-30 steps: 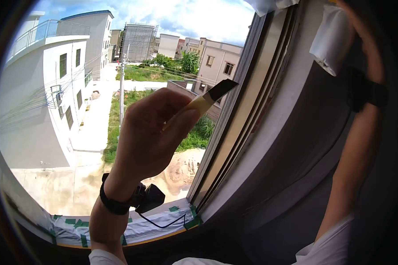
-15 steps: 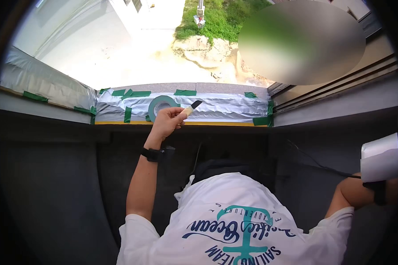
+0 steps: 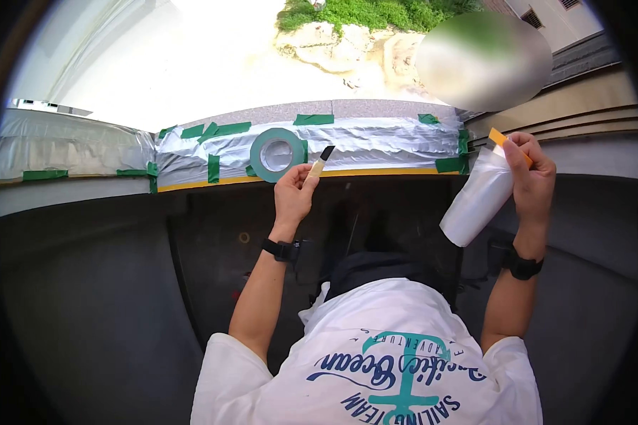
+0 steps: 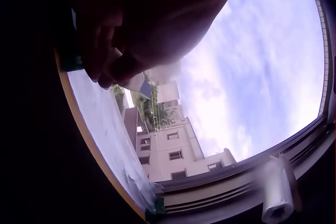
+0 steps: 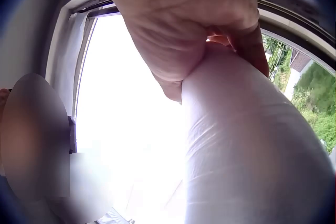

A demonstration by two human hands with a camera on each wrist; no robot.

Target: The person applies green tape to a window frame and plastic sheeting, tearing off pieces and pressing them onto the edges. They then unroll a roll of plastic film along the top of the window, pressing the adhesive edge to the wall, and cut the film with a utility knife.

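In the head view my left hand [image 3: 294,198] pinches a utility knife [image 3: 319,166] by its pale handle, the dark slanted blade pointing up in front of the sill. Just behind that hand, a roll of green tape [image 3: 258,160] lies on the film-covered window sill [image 3: 383,145]. To the right, my right hand [image 3: 534,185] grips the top end of a roll of masking film [image 3: 475,202], which hangs tilted down to the left. An orange tape strip [image 3: 497,135] shows at its top. The right wrist view shows the film roll [image 5: 247,140] under the palm.
Green tape pieces [image 3: 312,119] fix the crinkled film to the sill, above a yellow front edge [image 3: 213,183]. More film [image 3: 71,145] covers the left side of the opening. Window tracks [image 3: 588,124] run along the right. Outside are pale ground and greenery [image 3: 376,15].
The head view has tilted down from the outside to the sill. The right hand has come in from the far right with the film roll. The left hand keeps its pinch on the utility knife.
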